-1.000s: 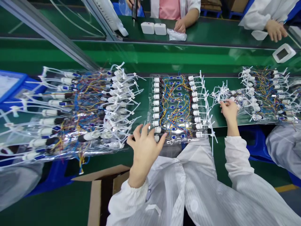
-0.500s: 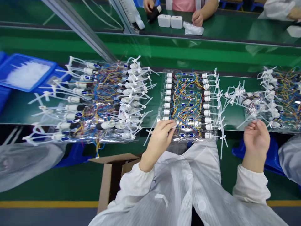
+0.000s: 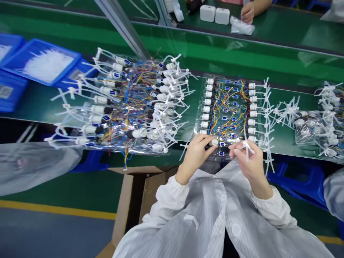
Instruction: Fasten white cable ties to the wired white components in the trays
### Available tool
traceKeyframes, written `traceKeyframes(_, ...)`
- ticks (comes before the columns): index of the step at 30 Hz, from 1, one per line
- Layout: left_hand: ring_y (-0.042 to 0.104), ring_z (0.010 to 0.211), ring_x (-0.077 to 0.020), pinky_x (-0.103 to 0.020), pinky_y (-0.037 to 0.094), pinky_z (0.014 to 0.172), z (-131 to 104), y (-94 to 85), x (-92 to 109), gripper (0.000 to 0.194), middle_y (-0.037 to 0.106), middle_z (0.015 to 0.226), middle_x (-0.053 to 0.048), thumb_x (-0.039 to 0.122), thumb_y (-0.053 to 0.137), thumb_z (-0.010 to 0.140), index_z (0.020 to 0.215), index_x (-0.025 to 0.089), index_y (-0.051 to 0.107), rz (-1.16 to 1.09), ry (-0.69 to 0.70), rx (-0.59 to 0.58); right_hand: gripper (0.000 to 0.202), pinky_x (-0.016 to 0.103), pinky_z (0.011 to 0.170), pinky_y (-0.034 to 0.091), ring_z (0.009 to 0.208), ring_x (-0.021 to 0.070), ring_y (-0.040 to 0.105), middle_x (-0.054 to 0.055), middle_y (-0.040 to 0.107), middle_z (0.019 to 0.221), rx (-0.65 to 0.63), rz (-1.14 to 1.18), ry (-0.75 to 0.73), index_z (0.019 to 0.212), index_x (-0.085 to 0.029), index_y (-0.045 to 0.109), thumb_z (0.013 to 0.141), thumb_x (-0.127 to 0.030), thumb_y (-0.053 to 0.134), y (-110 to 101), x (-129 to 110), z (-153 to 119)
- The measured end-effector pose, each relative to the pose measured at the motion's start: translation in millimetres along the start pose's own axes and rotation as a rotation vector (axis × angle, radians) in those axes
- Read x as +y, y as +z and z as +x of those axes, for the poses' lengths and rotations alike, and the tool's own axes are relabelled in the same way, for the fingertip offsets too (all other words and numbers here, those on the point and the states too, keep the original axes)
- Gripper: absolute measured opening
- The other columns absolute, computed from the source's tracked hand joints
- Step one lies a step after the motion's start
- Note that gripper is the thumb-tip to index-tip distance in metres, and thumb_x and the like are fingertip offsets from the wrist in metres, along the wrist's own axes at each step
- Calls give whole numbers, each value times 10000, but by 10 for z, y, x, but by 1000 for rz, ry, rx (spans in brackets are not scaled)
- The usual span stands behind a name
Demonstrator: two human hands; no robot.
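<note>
My left hand [image 3: 197, 152] is closed, thumb and fingers pinching a small white-and-black motor [image 3: 213, 142] at the lower left of a clear plastic tray [image 3: 199, 116]. More such motors stand in columns down the tray's two sides, with coloured wires and small blue parts between them. Over the lower right of the tray my right hand [image 3: 249, 159] is also closed. A white cable tie [image 3: 247, 146] with crossed strips shows at its fingers. The right fingertips point toward the left hand, a small gap apart.
On the left lies a pile of wired motors with cable ties [image 3: 137, 104]; blue bins [image 3: 72, 75], one with white strips, sit beyond. More cable ties [image 3: 288, 111] and bagged parts [image 3: 309, 127] are to the right. A cardboard box [image 3: 126, 200] stands below. Another person's hand [image 3: 247, 13] works across the bench.
My right hand has come left from the bagged parts to the tray, now with a cable tie. My left hand now shows a motor in its pinch. The whole view has shifted.
</note>
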State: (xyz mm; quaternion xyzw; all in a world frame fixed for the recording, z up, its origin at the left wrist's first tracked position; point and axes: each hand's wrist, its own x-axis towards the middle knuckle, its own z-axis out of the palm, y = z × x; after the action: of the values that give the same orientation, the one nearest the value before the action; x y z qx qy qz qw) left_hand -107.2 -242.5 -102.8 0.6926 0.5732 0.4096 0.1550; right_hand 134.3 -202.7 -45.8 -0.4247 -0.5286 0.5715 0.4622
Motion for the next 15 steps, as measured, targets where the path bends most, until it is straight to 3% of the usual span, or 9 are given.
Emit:
traceKeyframes(5, 855, 1141, -321, -522, 731, 1043, -3, 43, 38, 217, 891, 1208, -117, 339, 877, 1165, 1363, 253, 886, -24, -52, 13, 279, 462, 809, 828, 797, 242, 884, 49, 900, 1034, -111, -147, -22, 932, -294, 761, 984, -485, 958, 278, 197, 252)
traceKeyframes(10, 835, 1149, -343, -551, 725, 1046, 5, 35, 70, 204, 873, 1179, -149, 376, 811, 1217, 1353, 252, 899, -53, -107, -24, 193, 447, 826, 796, 877, 279, 901, 42, 927, 972, -59, -328, -46, 926, -297, 800, 943, -412, 954, 281, 304, 322)
traceKeyframes(15, 813, 1132, -324, -527, 710, 1025, -1, 44, 61, 257, 869, 1155, -149, 439, 767, 1252, 1357, 241, 891, -45, -61, -9, 191, 422, 812, 759, 851, 271, 879, 46, 934, 970, -49, -377, -40, 929, -287, 796, 938, -409, 942, 282, 330, 286)
